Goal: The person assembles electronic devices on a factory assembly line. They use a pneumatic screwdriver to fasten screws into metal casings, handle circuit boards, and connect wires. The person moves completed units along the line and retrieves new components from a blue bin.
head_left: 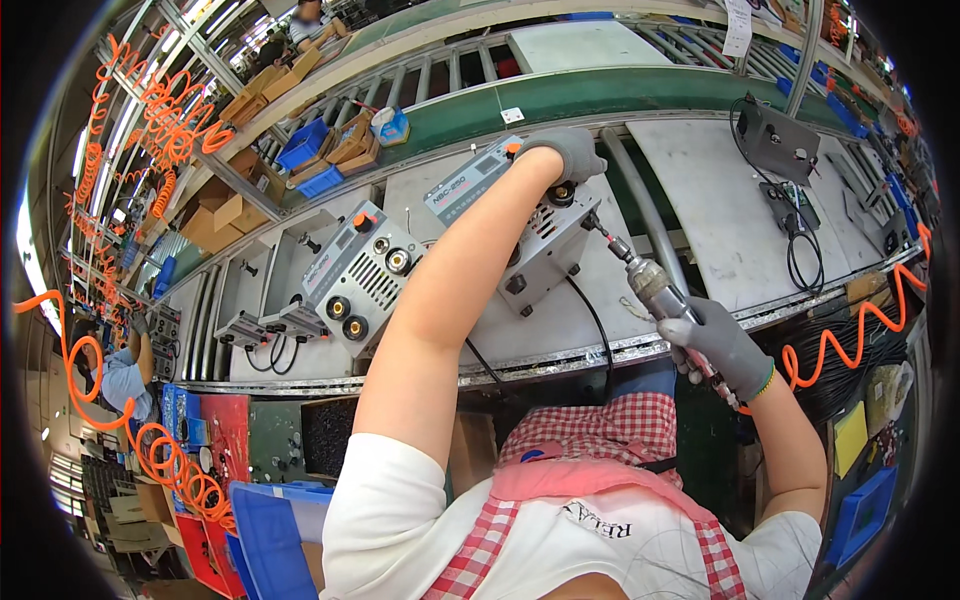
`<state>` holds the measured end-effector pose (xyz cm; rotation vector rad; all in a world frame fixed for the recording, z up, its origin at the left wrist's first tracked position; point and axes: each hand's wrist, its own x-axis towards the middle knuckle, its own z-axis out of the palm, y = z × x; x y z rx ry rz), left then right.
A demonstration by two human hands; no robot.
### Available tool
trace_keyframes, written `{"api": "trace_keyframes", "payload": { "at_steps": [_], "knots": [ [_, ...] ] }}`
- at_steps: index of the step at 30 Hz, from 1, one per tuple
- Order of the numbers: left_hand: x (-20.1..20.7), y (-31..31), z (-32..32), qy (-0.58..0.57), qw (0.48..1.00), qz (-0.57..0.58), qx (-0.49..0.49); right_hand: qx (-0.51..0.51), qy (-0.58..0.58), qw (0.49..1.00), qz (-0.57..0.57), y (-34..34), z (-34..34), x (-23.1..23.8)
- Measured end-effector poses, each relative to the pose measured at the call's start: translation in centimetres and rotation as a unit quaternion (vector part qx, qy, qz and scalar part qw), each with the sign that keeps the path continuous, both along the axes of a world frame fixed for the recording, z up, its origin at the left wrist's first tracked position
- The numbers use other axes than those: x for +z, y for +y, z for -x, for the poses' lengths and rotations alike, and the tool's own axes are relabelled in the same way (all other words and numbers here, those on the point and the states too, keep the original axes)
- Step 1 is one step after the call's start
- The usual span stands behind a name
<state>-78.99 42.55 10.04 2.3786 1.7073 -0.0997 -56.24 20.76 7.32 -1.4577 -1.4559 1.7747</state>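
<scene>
My left hand (pixel 567 150), in a grey glove, rests on top of a grey metal welding machine (pixel 545 240) on the workbench, steadying it. My right hand (pixel 722 348), also gloved, grips a pneumatic screwdriver (pixel 650 282) fed by an orange coiled hose (pixel 850 340). The driver's bit tip touches the machine's right front corner. A black cable hangs from the unit's front panel.
A second grey welding machine (pixel 362 278) stands to the left, with smaller units beyond it. A green conveyor belt (pixel 600 95) runs behind the bench. A black box with cables (pixel 775 140) sits at right. Another worker (pixel 125 375) stands far left. Blue bins (pixel 270 535) lie below.
</scene>
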Motion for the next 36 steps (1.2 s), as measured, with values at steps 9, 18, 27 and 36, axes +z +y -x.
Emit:
{"api": "trace_keyframes", "payload": {
  "at_steps": [9,18,27,36],
  "knots": [
    [-0.3,1.9,-0.2,-0.022,0.996,-0.031,0.084,0.055,-0.002,0.998,0.023,-2.9,2.1,-1.0],
    [-1.0,3.3,-0.3,-0.011,0.997,-0.014,0.075,0.044,-0.005,0.999,0.000,-2.7,1.7,-1.3],
    [-1.3,3.8,-0.5,-0.005,0.997,-0.030,0.075,0.063,-0.023,0.998,-0.015,-2.2,2.0,-1.8],
    [-1.5,3.6,-0.3,-0.021,0.996,-0.045,0.077,0.088,-0.037,0.995,-0.018,-2.2,2.5,-1.0]
  ]
}}
